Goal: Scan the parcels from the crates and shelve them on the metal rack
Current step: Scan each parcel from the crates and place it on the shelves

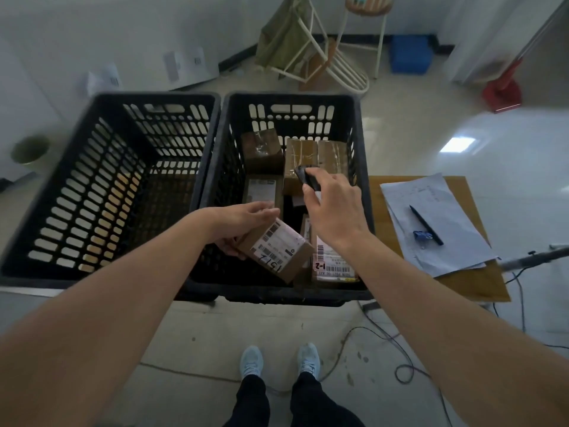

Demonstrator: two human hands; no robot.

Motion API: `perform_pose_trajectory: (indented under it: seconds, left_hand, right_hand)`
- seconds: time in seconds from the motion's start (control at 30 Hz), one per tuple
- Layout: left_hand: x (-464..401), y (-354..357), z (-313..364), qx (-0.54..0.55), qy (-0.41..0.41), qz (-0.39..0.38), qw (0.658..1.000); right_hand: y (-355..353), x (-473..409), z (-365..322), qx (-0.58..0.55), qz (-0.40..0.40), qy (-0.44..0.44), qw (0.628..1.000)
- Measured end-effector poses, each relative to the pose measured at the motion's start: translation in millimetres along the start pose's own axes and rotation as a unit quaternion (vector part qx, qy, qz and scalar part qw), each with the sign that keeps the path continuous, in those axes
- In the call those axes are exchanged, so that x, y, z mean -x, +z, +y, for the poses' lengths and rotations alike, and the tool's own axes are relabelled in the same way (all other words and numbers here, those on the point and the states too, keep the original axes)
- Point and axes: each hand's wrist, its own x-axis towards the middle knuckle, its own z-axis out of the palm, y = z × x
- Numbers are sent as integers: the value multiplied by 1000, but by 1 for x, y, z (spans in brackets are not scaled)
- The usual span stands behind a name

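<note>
Two black slotted crates stand side by side; the left crate (92, 186) holds nothing that I can see. The right crate (360, 143) holds several brown cardboard parcels with labels. My left hand (243, 223) grips a small brown parcel (277, 251) with a white barcode label marked "1512", lifted over the crate's near side. My right hand (332, 201) holds a small black scanner (304, 177) above the crate, just beyond that parcel. Another labelled parcel (334, 266) marked "1-2" lies at the crate's near right corner. The metal rack is out of view.
A wooden table (480, 285) to the right carries paper sheets (437, 223), a black pen (426, 224) and a blue clip. Cables trail over the floor near my feet. A tipped white chair (320, 60), a stool, a blue bin (409, 53) and a red dustpan (502, 94) stand behind.
</note>
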Motion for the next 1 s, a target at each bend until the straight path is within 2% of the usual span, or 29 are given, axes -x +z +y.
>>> perform_pose_trajectory:
  seconds: [0.1, 0.37, 0.53, 0.63, 0.77, 1.0]
  left_hand:
    - [4, 1, -2, 50, -3, -14, 999]
    - [14, -1, 0, 154, -21, 18, 988]
    - [26, -11, 1, 132, 6, 99, 986]
    - [36, -17, 3, 107, 38, 121, 986]
    - [45, -25, 7, 144, 80, 143, 976]
    - [58, -46, 15, 16, 188, 273, 943]
  right_hand:
    - [0, 0, -2, -2, 2, -3, 1000]
    - [5, 2, -6, -12, -2, -12, 1000]
    - [-4, 3, -14, -41, -2, -18, 999]
    - [-10, 5, -21, -54, 9, -38, 998]
    - [-20, 5, -25, -52, 6, -61, 997]
    - [-39, 10, -28, -5, -14, -105, 994]
